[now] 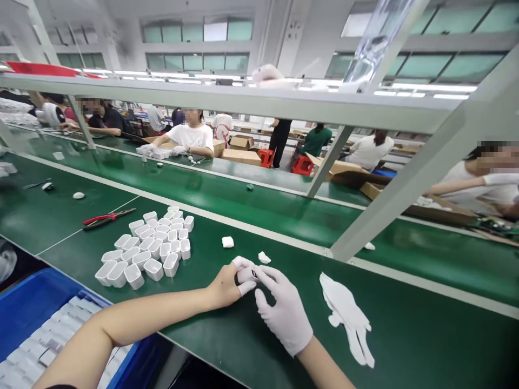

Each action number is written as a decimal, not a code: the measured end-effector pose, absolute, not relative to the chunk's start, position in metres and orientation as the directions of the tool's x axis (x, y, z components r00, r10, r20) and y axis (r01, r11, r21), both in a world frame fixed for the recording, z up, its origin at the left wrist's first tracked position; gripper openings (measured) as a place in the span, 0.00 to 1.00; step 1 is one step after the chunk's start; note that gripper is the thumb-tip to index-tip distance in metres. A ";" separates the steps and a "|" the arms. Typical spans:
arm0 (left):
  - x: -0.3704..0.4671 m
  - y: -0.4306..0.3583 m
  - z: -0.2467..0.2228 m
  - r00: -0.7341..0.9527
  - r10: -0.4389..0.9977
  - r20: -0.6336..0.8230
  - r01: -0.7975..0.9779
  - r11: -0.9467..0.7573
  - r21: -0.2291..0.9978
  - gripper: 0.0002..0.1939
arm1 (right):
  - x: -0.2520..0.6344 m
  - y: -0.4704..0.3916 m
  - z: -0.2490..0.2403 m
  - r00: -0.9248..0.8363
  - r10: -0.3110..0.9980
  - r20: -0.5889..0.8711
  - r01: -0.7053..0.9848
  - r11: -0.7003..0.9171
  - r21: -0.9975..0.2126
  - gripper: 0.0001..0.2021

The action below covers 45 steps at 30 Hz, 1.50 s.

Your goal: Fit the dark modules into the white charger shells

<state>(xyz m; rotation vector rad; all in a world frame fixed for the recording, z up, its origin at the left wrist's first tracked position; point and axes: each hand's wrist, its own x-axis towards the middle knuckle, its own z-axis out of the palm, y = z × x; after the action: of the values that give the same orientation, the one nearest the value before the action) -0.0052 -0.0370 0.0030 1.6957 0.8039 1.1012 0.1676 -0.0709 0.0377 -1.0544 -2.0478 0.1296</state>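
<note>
My left hand [229,281], with white covers on its fingertips, is closed around a small white part [245,274] that has a dark spot at its end. My right hand [284,308], in a white glove, touches the end of that part with its index finger; its thumb stands apart from the fingers. Just beyond the hands lie a crumpled white scrap [264,257] and a small white piece [227,242]. To the left many open white cups [141,259] stand grouped on the green table [194,329]. A loose white glove [346,316] lies to the right.
Red-handled pliers [106,218] lie beyond the cups at the left. A blue bin [24,292] of white parts is at the lower left. A slanting metal post [389,200] and a shelf [227,102] frame the far side. Other people sit beyond the green conveyor [219,186].
</note>
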 end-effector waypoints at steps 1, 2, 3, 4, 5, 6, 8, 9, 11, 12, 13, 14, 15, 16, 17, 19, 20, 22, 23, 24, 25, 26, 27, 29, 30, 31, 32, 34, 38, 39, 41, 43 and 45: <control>-0.005 -0.036 0.003 0.375 0.874 0.311 0.024 -0.344 0.939 0.14 | 0.166 -0.071 0.037 -0.321 0.734 0.599 0.649 0.631 -0.425 0.22; -0.005 -0.034 0.004 0.368 0.878 0.307 0.012 -0.334 0.942 0.13 | 0.165 -0.070 0.035 -0.313 0.752 0.580 0.662 0.610 -0.434 0.24; -0.006 -0.032 0.004 0.360 0.882 0.304 0.000 -0.325 0.946 0.13 | 0.164 -0.068 0.034 -0.300 0.770 0.563 0.677 0.587 -0.444 0.25; -0.005 -0.030 0.005 0.349 0.887 0.301 -0.014 -0.317 0.948 0.12 | 0.163 -0.065 0.032 -0.285 0.782 0.554 0.688 0.569 -0.450 0.26; -0.005 -0.027 0.006 0.338 0.892 0.299 -0.030 -0.307 0.951 0.12 | 0.162 -0.061 0.030 -0.280 0.786 0.551 0.693 0.563 -0.450 0.27; -0.005 -0.024 0.007 0.326 0.898 0.296 -0.046 -0.298 0.954 0.13 | 0.160 -0.056 0.030 -0.279 0.784 0.554 0.699 0.561 -0.444 0.27; -0.005 -0.017 0.008 0.296 0.912 0.284 -0.076 -0.274 0.959 0.14 | 0.153 -0.045 0.031 -0.291 0.776 0.560 0.706 0.569 -0.422 0.24; -0.005 -0.013 0.008 0.273 0.922 0.274 -0.087 -0.260 0.962 0.15 | 0.148 -0.038 0.032 -0.298 0.774 0.558 0.713 0.569 -0.409 0.22; -0.005 -0.005 0.007 0.215 0.946 0.241 -0.097 -0.225 0.969 0.17 | 0.139 -0.022 0.037 -0.307 0.783 0.542 0.732 0.558 -0.392 0.19; -0.004 -0.001 0.006 0.184 0.959 0.215 -0.095 -0.201 0.975 0.19 | 0.136 -0.011 0.040 -0.307 0.793 0.527 0.744 0.545 -0.387 0.18; -0.004 0.003 0.005 0.157 0.971 0.182 -0.086 -0.170 0.982 0.20 | 0.134 0.003 0.044 -0.302 0.806 0.509 0.758 0.527 -0.384 0.17; -0.004 0.006 0.003 0.134 0.981 0.143 -0.070 -0.135 0.988 0.21 | 0.133 0.019 0.049 -0.291 0.822 0.490 0.775 0.503 -0.384 0.16; -0.004 0.009 0.002 0.119 0.987 0.105 -0.045 -0.101 0.994 0.23 | 0.133 0.038 0.054 -0.277 0.839 0.469 0.791 0.476 -0.383 0.15; -0.004 0.010 0.000 0.110 0.991 0.073 -0.013 -0.072 0.997 0.24 | 0.135 0.059 0.060 -0.252 0.856 0.451 0.812 0.440 -0.382 0.14; -0.004 0.011 -0.002 0.110 0.993 0.051 0.027 -0.055 0.998 0.25 | 0.137 0.080 0.065 -0.210 0.875 0.436 0.840 0.390 -0.378 0.13; -0.006 0.009 -0.003 0.139 0.989 0.050 0.121 -0.067 0.990 0.29 | 0.144 0.123 0.075 -0.113 0.909 0.401 0.893 0.270 -0.360 0.12; -0.007 0.007 -0.002 0.168 0.983 0.068 0.169 -0.097 0.981 0.31 | 0.147 0.140 0.078 -0.078 0.921 0.383 0.911 0.222 -0.347 0.13; -0.011 0.003 0.003 0.241 0.963 0.118 0.243 -0.177 0.954 0.32 | 0.153 0.166 0.078 -0.032 0.941 0.336 0.935 0.147 -0.324 0.14; -0.013 0.001 0.008 0.284 0.947 0.149 0.280 -0.230 0.932 0.31 | 0.155 0.173 0.074 -0.013 0.951 0.309 0.943 0.114 -0.312 0.14; -0.015 0.000 0.013 0.332 0.926 0.178 0.339 -0.293 0.894 0.30 | 0.157 0.178 0.069 0.006 0.961 0.278 0.950 0.081 -0.301 0.15; -0.018 -0.001 0.020 0.384 0.902 0.195 0.423 -0.360 0.832 0.28 | 0.158 0.181 0.063 0.027 0.969 0.244 0.956 0.047 -0.290 0.15; -0.020 -0.001 0.027 0.441 0.878 0.185 0.531 -0.421 0.735 0.26 | 0.160 0.182 0.056 0.046 0.977 0.208 0.960 0.014 -0.281 0.15; -0.022 -0.002 0.034 0.489 0.860 0.145 0.640 -0.467 0.610 0.25 | 0.161 0.182 0.050 0.061 0.983 0.174 0.962 -0.012 -0.273 0.16; -0.027 -0.002 0.050 0.525 0.850 0.026 0.788 -0.498 0.362 0.23 | 0.164 0.183 0.043 0.067 0.990 0.120 0.963 -0.033 -0.268 0.16; -0.031 -0.003 0.057 0.513 0.858 -0.028 0.825 -0.484 0.292 0.23 | 0.166 0.183 0.042 0.056 0.993 0.105 0.963 -0.026 -0.270 0.16; -0.034 -0.003 0.065 0.495 0.867 -0.065 0.849 -0.466 0.249 0.22 | 0.169 0.182 0.044 0.037 0.994 0.100 0.961 -0.008 -0.275 0.17; -0.039 -0.003 0.071 0.472 0.877 -0.091 0.868 -0.445 0.221 0.21 | 0.172 0.179 0.048 0.010 0.995 0.103 0.959 0.019 -0.282 0.18; -0.051 0.002 0.084 0.414 0.902 -0.123 0.904 -0.393 0.166 0.18 | 0.176 0.169 0.056 -0.061 0.991 0.118 0.948 0.095 -0.304 0.20; -0.085 0.035 0.106 0.228 0.965 -0.130 0.974 -0.227 0.027 0.15 | 0.167 0.130 0.055 -0.328 0.938 0.116 0.861 0.347 -0.373 0.25; -0.093 0.048 0.109 0.175 0.977 -0.124 0.984 -0.177 -0.008 0.14 | 0.160 0.120 0.050 -0.398 0.911 0.103 0.827 0.406 -0.390 0.29; -0.109 0.074 0.112 0.075 0.986 -0.149 0.994 -0.086 -0.071 0.14 | 0.143 0.104 0.038 -0.508 0.859 0.071 0.763 0.486 -0.426 0.37; -0.120 0.096 0.112 0.014 0.982 -0.188 0.993 -0.036 -0.113 0.14 | 0.126 0.096 0.027 -0.544 0.837 0.060 0.729 0.507 -0.459 0.29; -0.126 0.110 0.109 -0.008 0.977 -0.214 0.989 -0.023 -0.145 0.14 | 0.114 0.091 0.020 -0.540 0.838 0.076 0.712 0.503 -0.489 0.18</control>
<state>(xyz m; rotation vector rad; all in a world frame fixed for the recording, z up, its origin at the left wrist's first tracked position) -0.1258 0.1098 0.1090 2.1774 2.1610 -0.3965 0.1145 0.0915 0.0205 -1.3024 -2.4461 0.5873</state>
